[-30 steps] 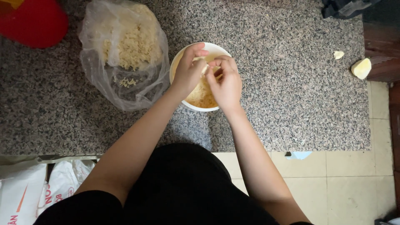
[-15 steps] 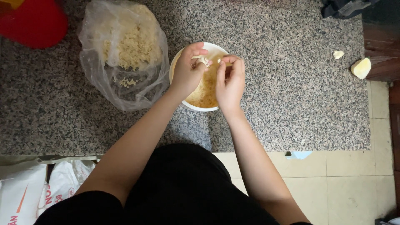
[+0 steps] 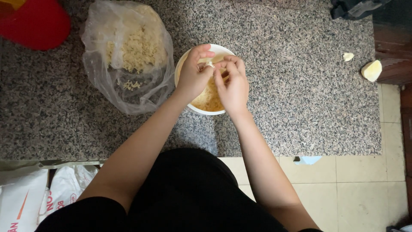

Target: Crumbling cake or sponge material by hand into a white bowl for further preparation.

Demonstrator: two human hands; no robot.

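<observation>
Both hands are bunched up right over the white bowl (image 3: 189,64) of yellowish noodles on the speckled granite slab (image 3: 279,86). Left hand (image 3: 193,74) has thumb and fingertips curled in, pinching a small pale scrap (image 3: 209,64). Right hand (image 3: 232,83) meets it there, fingers bent and pressed together on the same bit. Forearms angle up from the lap, wrists bent down. Clear plastic bag (image 3: 128,56) of dry noodles sits just left of the bowl.

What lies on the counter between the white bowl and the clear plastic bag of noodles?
Nothing. In the head view the clear plastic bag nearly meets the white bowl, left of the left hand; only a sliver of bare granite counter shows.
</observation>
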